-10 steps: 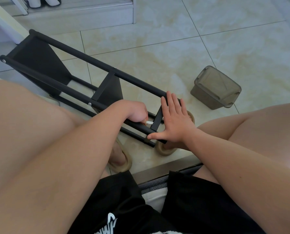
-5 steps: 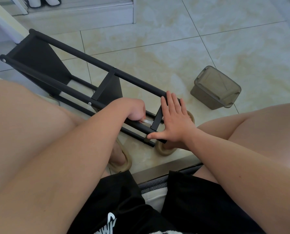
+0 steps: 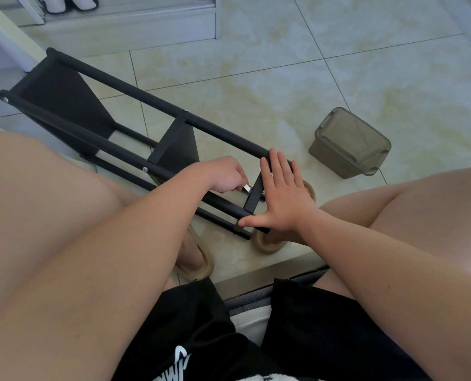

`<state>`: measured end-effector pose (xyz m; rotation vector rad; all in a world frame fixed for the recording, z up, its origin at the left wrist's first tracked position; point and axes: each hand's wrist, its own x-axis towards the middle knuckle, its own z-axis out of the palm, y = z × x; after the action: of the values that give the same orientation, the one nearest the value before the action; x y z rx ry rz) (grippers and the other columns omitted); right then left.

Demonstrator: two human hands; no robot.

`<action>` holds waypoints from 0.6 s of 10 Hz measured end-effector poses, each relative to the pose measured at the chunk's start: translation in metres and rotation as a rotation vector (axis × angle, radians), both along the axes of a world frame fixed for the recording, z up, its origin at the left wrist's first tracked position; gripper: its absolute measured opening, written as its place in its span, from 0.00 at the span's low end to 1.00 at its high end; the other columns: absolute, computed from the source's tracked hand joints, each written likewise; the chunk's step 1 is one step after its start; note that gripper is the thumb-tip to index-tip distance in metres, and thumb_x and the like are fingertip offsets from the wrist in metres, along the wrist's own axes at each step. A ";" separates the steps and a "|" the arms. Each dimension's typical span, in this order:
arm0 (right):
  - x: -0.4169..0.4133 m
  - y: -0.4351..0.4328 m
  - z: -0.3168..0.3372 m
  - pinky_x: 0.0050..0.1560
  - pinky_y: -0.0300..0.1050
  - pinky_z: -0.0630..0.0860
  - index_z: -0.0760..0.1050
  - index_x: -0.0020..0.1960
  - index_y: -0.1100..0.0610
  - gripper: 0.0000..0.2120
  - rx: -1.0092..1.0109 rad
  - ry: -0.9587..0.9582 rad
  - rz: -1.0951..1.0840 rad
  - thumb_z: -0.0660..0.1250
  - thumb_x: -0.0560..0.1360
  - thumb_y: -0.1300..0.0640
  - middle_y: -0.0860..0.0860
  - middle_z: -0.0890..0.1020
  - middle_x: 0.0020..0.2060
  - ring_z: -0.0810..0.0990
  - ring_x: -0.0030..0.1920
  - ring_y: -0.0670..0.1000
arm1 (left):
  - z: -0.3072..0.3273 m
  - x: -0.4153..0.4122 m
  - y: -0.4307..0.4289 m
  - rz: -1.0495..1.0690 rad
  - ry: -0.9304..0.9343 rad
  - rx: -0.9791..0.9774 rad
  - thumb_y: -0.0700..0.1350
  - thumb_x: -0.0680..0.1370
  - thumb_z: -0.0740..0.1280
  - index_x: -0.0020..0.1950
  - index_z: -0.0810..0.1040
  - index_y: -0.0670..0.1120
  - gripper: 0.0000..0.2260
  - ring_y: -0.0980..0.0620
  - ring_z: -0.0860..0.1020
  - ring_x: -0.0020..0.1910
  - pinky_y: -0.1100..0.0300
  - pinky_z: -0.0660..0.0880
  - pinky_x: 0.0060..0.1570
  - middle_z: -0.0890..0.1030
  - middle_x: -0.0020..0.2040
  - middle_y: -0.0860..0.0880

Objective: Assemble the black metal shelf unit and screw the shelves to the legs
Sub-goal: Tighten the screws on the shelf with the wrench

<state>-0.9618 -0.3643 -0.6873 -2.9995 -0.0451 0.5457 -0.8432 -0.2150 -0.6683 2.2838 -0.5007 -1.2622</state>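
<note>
1. The left hand [image 3: 224, 174] has its fingers curled under, pinching a small silver tool [image 3: 246, 188]. The tool tip sits against the nearest shelf panel [image 3: 254, 191]; its exact type cannot be told.
2. The right hand [image 3: 286, 204] lies flat. Its fingers [image 3: 277, 171] are straight and close together, and the thumb is spread wide to the left. The palm presses on the outer face of the nearest shelf panel.
3. The black metal shelf unit [image 3: 152, 98] lies on its side on the floor, between the person's knees, running away to the upper left.
4. The unit has round black legs running lengthwise. A middle panel [image 3: 178, 149] and a far panel [image 3: 64, 105] sit between the legs. The finish is matte black. Silver screw heads [image 3: 145, 169] show on the legs at the panel joints.
5. The near end of the unit is just above two beige slippers [image 3: 268, 243] worn by the person.
6. The tile floor [image 3: 297, 86] is glossy cream with a marbled pattern and thin grey grout lines.
7. A translucent grey-brown lidded plastic box [image 3: 349, 143] stands on the floor to the right, near the unit but apart from it.
8. A white furniture base [image 3: 119, 22] runs along the top edge, and a white post [image 3: 9, 37] slants at the upper left.
</note>
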 end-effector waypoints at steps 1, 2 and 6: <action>0.000 0.000 0.000 0.78 0.59 0.31 0.34 0.81 0.61 0.71 0.001 -0.005 0.003 0.40 0.56 0.11 0.60 0.32 0.79 0.28 0.79 0.58 | -0.010 -0.004 -0.003 0.166 0.109 -0.075 0.46 0.82 0.62 0.48 0.79 0.47 0.07 0.56 0.82 0.46 0.59 0.78 0.45 0.84 0.46 0.50; 0.000 0.001 0.000 0.78 0.59 0.31 0.34 0.81 0.61 0.72 0.005 -0.010 -0.001 0.39 0.56 0.11 0.60 0.32 0.79 0.29 0.79 0.58 | -0.016 -0.007 -0.007 0.322 0.160 -0.139 0.47 0.82 0.63 0.49 0.78 0.47 0.07 0.61 0.83 0.37 0.61 0.77 0.39 0.85 0.36 0.54; 0.000 0.001 0.001 0.77 0.58 0.30 0.34 0.81 0.61 0.71 0.007 -0.007 -0.004 0.43 0.57 0.12 0.60 0.32 0.79 0.29 0.79 0.59 | -0.020 -0.008 -0.008 0.378 0.016 -0.217 0.44 0.76 0.69 0.41 0.83 0.51 0.06 0.54 0.83 0.39 0.60 0.78 0.45 0.86 0.41 0.47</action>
<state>-0.9615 -0.3630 -0.6868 -2.9944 -0.0418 0.5342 -0.8512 -0.2225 -0.6886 2.0615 -0.1757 -0.9873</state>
